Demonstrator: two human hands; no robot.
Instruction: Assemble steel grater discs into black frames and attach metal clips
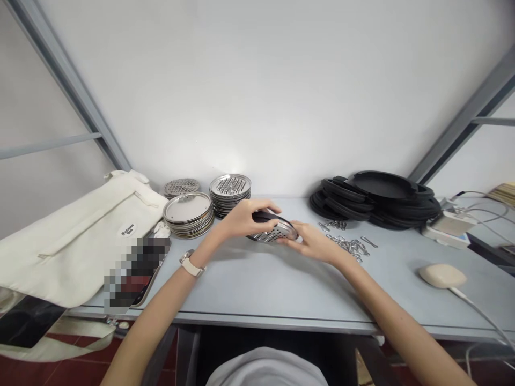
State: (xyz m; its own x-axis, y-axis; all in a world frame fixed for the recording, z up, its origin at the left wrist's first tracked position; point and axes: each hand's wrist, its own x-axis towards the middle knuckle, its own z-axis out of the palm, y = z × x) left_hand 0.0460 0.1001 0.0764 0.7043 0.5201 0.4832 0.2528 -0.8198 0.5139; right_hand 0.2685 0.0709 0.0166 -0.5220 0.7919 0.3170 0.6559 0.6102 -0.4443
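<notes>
Between my hands, tilted above the table, is a round metal grater disc [270, 235] set against a black round part [263, 216]. My left hand [246, 217] grips its left and upper edge, with the thumb across the front. On the right edge, my right hand [306, 240] holds it with thumb and fingers. Behind my left hand stand a stack of grater discs [230, 186] and a stack of plain metal discs [188, 209]. Right of my right hand lie several small metal clips [350, 245]. The back of the held piece is hidden.
Black round plastic parts [382, 185] are piled at the back right. A white bag [92, 230] and a phone [151, 273], partly blurred out, lie at the left. A cream device [442, 275] with a cable and a power strip [448, 228] are at the right.
</notes>
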